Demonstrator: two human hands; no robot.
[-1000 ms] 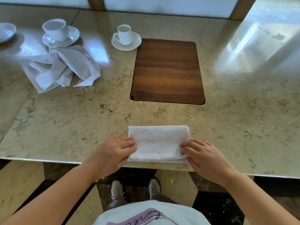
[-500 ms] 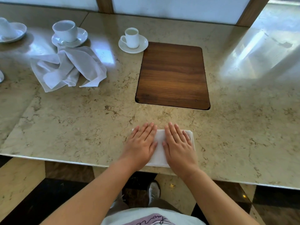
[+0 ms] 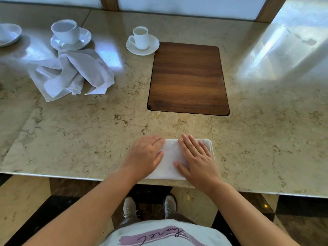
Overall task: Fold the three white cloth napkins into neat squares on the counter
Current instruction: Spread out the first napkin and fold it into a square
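Note:
A folded white napkin (image 3: 170, 160) lies flat at the near edge of the marble counter (image 3: 88, 139). My left hand (image 3: 145, 155) rests palm down on its left side, fingers together. My right hand (image 3: 197, 158) lies flat on its right half, fingers spread, with a ring on one finger. Both hands press on the cloth and grip nothing. At the back left sits a crumpled heap of white napkins (image 3: 71, 73); how many cloths are in it I cannot tell.
A dark wooden board (image 3: 188, 79) is set into the counter behind the folded napkin. A small cup on a saucer (image 3: 142, 41) stands at its far left corner. A larger cup and saucer (image 3: 68, 35) touches the heap. Another saucer (image 3: 8, 35) is at the far left.
A second ago my hands held the napkin's two short ends. They came together flat on top of it, and have now slid apart sideways across the cloth.

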